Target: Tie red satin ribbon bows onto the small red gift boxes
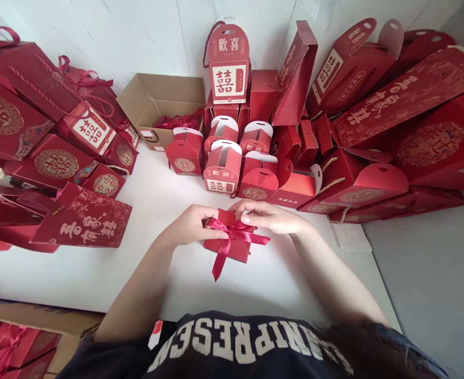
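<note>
A small red gift box (232, 247) lies on the white table (164, 200) just in front of me. A dark pink satin ribbon (235, 234) is tied in a bow on top of it, with one tail hanging toward me. My left hand (192, 223) pinches the left loop of the bow. My right hand (269, 216) holds the right loop, fingers curled over the box's far edge.
Several small red handled boxes (222, 163) stand behind the gift box. Big red gift bags are piled at left (50, 152) and right (393, 121). An open cardboard carton (157, 100) with red ribbons sits at the back. Another carton (14, 342) sits at lower left.
</note>
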A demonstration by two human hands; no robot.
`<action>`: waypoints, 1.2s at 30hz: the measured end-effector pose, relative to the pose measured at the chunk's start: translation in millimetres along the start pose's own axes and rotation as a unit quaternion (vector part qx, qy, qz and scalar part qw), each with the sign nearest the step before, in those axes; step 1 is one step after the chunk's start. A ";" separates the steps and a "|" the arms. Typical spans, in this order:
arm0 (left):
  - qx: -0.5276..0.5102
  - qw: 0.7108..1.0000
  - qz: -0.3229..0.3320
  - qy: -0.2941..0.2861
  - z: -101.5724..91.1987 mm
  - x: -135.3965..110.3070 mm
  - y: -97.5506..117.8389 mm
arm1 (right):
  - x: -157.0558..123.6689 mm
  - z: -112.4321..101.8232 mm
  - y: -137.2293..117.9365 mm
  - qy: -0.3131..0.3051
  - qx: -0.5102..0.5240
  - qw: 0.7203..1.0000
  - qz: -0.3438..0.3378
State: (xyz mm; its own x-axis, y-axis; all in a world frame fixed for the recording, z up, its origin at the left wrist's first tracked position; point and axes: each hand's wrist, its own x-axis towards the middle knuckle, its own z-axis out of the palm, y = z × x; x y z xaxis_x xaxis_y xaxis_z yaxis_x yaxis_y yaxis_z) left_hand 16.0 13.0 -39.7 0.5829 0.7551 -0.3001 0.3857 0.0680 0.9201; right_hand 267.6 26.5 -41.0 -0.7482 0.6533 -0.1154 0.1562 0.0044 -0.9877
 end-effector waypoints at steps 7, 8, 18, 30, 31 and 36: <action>0.036 0.999 0.010 0.013 -1.0 -0.7 0.4 | 0.3 -3.8 0.6 -0.049 0.006 0.998 -0.032; 0.049 0.999 0.012 0.017 -1.2 -1.4 1.3 | 0.4 -3.7 0.9 -0.049 0.010 0.998 -0.034; 0.126 0.991 0.006 0.038 -2.3 -6.0 4.7 | -1.9 -6.2 0.5 -0.040 0.000 0.998 -0.041; 0.173 0.979 0.040 0.097 -0.4 -8.8 11.2 | -1.1 -8.2 5.3 -0.043 -0.009 0.998 -0.045; 0.168 0.981 0.039 0.093 -1.0 -8.6 10.6 | -1.0 -8.4 5.4 -0.042 -0.007 0.998 -0.042; 0.144 0.988 0.027 0.044 -3.5 -6.7 7.5 | 0.0 -8.0 5.5 -0.040 0.020 0.999 -0.020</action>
State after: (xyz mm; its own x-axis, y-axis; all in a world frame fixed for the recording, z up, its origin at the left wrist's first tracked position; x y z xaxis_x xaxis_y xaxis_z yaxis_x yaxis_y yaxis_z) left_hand 12.4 10.8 -29.9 0.5482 0.8072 -0.2188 0.5515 -0.1523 0.8202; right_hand 273.7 32.6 -45.6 -0.8031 0.5900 -0.0831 0.1016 -0.0019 -0.9948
